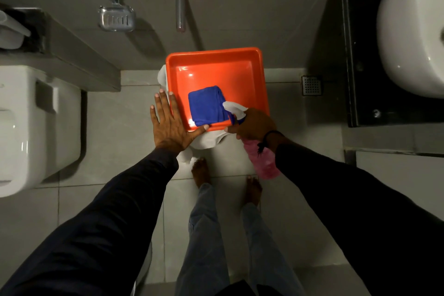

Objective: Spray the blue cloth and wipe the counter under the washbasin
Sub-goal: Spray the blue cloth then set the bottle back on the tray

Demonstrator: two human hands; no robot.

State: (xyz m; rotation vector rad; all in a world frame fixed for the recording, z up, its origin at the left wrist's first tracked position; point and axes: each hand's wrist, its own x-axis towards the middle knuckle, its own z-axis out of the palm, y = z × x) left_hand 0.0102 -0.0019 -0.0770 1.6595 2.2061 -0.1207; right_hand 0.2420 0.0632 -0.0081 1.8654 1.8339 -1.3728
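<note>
A folded blue cloth (206,106) lies in the near part of an orange tub (240,72), which rests on a white stool or bin. My right hand (254,125) grips a pink spray bottle (263,161); its white nozzle (234,108) points at the cloth from just beside it. My left hand (169,122) lies flat with fingers spread against the tub's left rim, thumb on the near edge. The white washbasin (413,31) sits at the far right on a black counter (365,55).
A white toilet (31,127) stands at the left below a grey ledge. A chrome soap dish (116,18) and a spout (180,5) stick out of the wall. A floor drain (311,85) lies right of the tub. My bare feet stand on the tiled floor.
</note>
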